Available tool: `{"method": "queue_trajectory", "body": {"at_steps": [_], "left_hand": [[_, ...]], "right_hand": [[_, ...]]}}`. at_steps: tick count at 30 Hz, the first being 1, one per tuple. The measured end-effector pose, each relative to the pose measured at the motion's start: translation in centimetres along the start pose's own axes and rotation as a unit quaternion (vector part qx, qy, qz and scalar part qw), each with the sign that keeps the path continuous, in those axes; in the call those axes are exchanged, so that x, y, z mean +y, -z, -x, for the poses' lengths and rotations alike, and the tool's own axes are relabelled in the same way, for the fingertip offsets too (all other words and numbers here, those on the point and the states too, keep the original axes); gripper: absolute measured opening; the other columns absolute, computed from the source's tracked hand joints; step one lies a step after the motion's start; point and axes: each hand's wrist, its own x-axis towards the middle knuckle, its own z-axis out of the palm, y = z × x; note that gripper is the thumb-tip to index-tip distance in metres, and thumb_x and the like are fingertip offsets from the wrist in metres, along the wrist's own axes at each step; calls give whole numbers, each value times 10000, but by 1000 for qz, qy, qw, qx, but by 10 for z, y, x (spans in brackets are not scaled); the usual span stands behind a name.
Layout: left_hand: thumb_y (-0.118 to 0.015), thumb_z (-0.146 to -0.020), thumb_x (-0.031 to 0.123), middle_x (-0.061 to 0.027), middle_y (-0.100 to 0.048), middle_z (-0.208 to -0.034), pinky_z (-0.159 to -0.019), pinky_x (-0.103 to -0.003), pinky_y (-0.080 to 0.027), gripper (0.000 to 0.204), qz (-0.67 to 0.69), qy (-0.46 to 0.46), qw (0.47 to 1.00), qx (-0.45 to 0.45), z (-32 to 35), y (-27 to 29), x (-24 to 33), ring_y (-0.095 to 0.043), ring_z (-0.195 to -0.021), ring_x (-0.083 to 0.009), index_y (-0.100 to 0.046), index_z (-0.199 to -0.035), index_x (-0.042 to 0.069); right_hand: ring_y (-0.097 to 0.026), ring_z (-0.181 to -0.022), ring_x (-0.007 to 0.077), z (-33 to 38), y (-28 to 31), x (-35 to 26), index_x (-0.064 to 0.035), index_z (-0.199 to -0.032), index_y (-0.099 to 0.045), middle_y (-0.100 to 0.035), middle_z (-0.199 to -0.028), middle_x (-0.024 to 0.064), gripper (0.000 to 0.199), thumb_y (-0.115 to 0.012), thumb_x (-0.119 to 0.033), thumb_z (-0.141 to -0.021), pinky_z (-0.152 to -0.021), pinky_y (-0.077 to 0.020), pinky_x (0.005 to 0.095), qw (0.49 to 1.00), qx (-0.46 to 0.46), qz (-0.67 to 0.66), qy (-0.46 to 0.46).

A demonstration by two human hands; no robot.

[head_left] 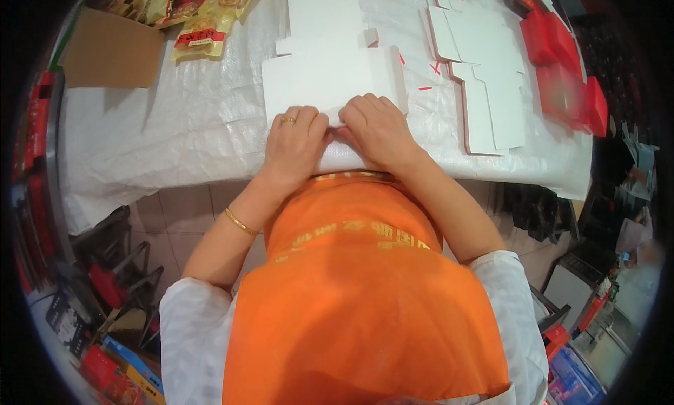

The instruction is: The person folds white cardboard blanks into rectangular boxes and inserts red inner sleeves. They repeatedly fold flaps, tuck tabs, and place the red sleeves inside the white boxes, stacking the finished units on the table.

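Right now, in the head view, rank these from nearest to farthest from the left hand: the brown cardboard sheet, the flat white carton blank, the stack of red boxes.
1. Flat white carton blank: under the fingers of the left hand, at table centre.
2. Brown cardboard sheet: far left corner of the table.
3. Stack of red boxes: far right side, beyond the right hand.

White flat box blank (pixel 330 75), centre top: matt paperboard, smooth. Table cover (pixel 182 124) beneath: white woven plastic sheeting, faint sheen, creased. Stack of blanks (pixel 484 75), upper right: same matt white board, red edges. Red boxes (pixel 562 75), far right: glossy card. Brown sheet (pixel 112 50), upper left: dull, plain cardboard. Snack packets (pixel 203 18), top left: shiny plastic film. Apron (pixel 358 292), lower centre: smooth orange cloth. Bracelet (pixel 241 223) on the left wrist: polished gold-coloured metal.
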Motion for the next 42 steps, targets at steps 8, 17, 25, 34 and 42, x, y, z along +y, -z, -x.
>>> {"method": "queue_trajectory", "body": {"at_steps": [8, 17, 25, 34, 42], "left_hand": [[-798, -755, 170, -44, -543, -882, -713, -385, -461, 249, -21, -31, 999, -6, -6, -3, -13, -563, -837, -244, -577, -856, 115], [-789, -753, 124, -34, -587, -878, -747, -377, -480, 188, 45, -28, 997, 61, -5, 8, -2, -598, -834, -246, -631, -852, 101], [-780, -731, 52, -46, -588, -832, -657, -349, -488, 184, 136, -55, 986, 81, -5, 6, 8, -588, -756, -242, -635, -842, 82], [-784, -776, 29, -92, -599, -830, -675, -403, -479, 183, 169, 2, 984, -59, -6, 9, 8, -589, -774, -308, -619, -855, 39], [-764, -850, 80, -123, -607, -842, -708, -444, -488, 209, 188, 89, 970, -123, -19, 6, 7, -593, -797, -357, -575, -921, 26]], "right_hand": [[-597, -862, 303, -1, 1, 8, -82, -945, -604, -603, -907, 79, 229, -774, -197, -843, -737, -478, 419, 998, -6, -68, -2], [-589, -839, 291, 9, 11, 1, -70, -912, -642, -606, -890, 82, 168, -780, -95, -819, -726, -486, 408, 991, 58, -120, 12], [-580, -834, 323, 10, 18, -4, -53, -903, -631, -573, -862, 111, 151, -753, -128, -855, -738, -495, 428, 982, -21, -179, -58], [-638, -838, 371, 5, 18, -5, -36, -916, -663, -629, -857, 149, 191, -735, -212, -903, -742, -522, 460, 960, -167, -156, -163], [-687, -907, 400, -27, 21, -5, 0, -890, -683, -694, -877, 212, 240, -713, -234, -929, -767, -541, 482, 918, -322, -53, -223]]}}
